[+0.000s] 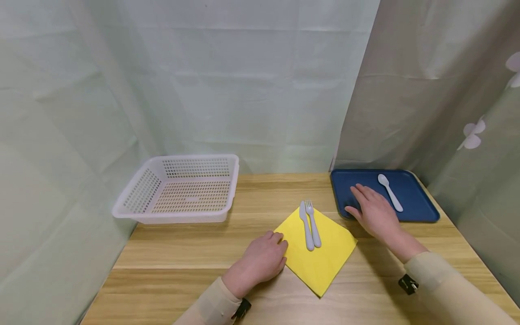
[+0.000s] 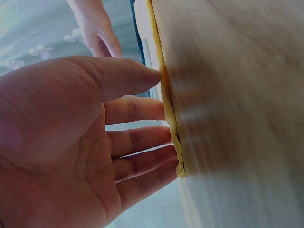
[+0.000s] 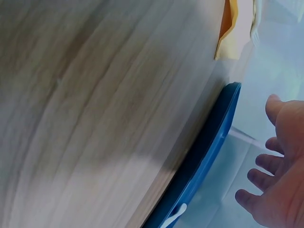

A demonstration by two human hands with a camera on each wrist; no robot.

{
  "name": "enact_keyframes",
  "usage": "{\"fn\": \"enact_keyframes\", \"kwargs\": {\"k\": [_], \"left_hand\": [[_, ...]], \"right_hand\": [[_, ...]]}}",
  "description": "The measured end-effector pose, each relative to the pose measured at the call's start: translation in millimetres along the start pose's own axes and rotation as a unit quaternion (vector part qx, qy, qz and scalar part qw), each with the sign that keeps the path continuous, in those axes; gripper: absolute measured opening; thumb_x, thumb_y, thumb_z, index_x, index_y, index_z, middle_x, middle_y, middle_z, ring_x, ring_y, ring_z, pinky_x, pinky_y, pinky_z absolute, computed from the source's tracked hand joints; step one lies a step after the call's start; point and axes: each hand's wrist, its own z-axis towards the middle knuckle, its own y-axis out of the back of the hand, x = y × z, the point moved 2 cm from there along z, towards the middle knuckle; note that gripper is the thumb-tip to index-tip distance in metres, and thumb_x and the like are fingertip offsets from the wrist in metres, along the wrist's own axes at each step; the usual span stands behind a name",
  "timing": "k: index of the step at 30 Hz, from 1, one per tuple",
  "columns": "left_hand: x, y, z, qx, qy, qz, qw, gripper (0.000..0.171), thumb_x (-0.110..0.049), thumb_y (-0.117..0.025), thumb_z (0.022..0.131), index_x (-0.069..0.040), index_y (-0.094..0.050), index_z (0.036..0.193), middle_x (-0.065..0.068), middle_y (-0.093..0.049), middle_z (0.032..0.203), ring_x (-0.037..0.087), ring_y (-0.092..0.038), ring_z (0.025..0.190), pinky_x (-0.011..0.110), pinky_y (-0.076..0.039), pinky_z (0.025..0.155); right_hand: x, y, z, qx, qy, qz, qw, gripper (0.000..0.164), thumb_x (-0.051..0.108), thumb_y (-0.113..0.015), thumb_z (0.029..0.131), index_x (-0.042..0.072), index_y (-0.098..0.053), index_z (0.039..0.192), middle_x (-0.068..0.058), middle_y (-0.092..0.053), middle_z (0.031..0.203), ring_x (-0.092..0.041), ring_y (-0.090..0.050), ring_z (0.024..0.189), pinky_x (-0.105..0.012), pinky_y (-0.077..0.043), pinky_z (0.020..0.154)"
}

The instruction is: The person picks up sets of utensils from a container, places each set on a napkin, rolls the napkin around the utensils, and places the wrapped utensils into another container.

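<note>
Curtain (image 1: 260, 90) stands behind and around the bench (image 1: 183, 253), which is wood-grained. Far left, a white slatted basket (image 1: 183, 217) on the bench. Far right, a dark blue tray (image 1: 418, 205), lying flat. Between them and nearer, a yellow napkin (image 1: 333, 257), set cornerwise, 1 corner pointing near.

2 hands at work, neither grasping. Left hand (image 1: 264, 256): at the napkin's near left edge, thumb and fingertips touching it, fingers extended in the left wrist view, no clear pinch. Right hand (image 1: 375, 212): released, fingers spread a little, held over the left part of the tray; the right wrist view shows a gap between hand and tray.

Cutlery, 3 pieces, all pale grey. Knife (image 1: 306, 225) and fork (image 1: 313, 223) lie side by side on the napkin, fork to the right, handles near. Spoon (image 1: 392, 195) lies on the tray, just right of the right hand, handle near.

Judgement: step in hand seems to be squaring up or steadying the napkin setting. If the spoon is to join the pair, the next move calls for the right hand to shift right, dip and pinch its handle, the left keeping the napkin from sliding.
</note>
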Motion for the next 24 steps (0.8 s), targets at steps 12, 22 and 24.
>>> {"fn": "enact_keyframes", "kwargs": {"k": [12, 22, 24], "left_hand": [[0.3, -1.7, 0.8, -0.01, 0.002, 0.004, 0.9999, 0.03, -0.035, -0.078, 0.102, -0.01, -0.077, 0.12, 0.008, -0.07, 0.128, 0.024, -0.064, 0.107, 0.034, -0.059, 0.086], [0.0, -1.3, 0.5, -0.014, 0.002, 0.006, 0.9999, 0.028, -0.035, -0.08, 0.1, -0.011, -0.077, 0.116, 0.007, -0.07, 0.123, 0.022, -0.063, 0.102, 0.033, -0.059, 0.08], [-0.2, -0.8, 0.4, -0.013, 0.002, 0.005, 0.9999, 0.028, -0.034, -0.08, 0.1, -0.011, -0.077, 0.116, 0.007, -0.07, 0.123, 0.022, -0.063, 0.102, 0.033, -0.059, 0.08]], "right_hand": [[-14, -1, 4, -0.015, 0.006, -0.011, 1.0, 0.07, 0.031, -0.078, 0.104, -0.009, -0.053, 0.156, -0.034, -0.05, 0.159, -0.056, -0.047, 0.146, -0.07, -0.037, 0.119], [-26, -2, 4, -0.004, -0.007, -0.014, 1.0, 0.071, 0.031, -0.077, 0.105, -0.011, -0.051, 0.156, -0.036, -0.048, 0.159, -0.055, -0.045, 0.147, -0.069, -0.036, 0.12], [-29, -2, 4, 0.003, -0.014, -0.017, 1.0, 0.071, 0.031, -0.076, 0.106, -0.011, -0.05, 0.157, -0.036, -0.047, 0.16, -0.056, -0.044, 0.147, -0.069, -0.034, 0.121]]}}
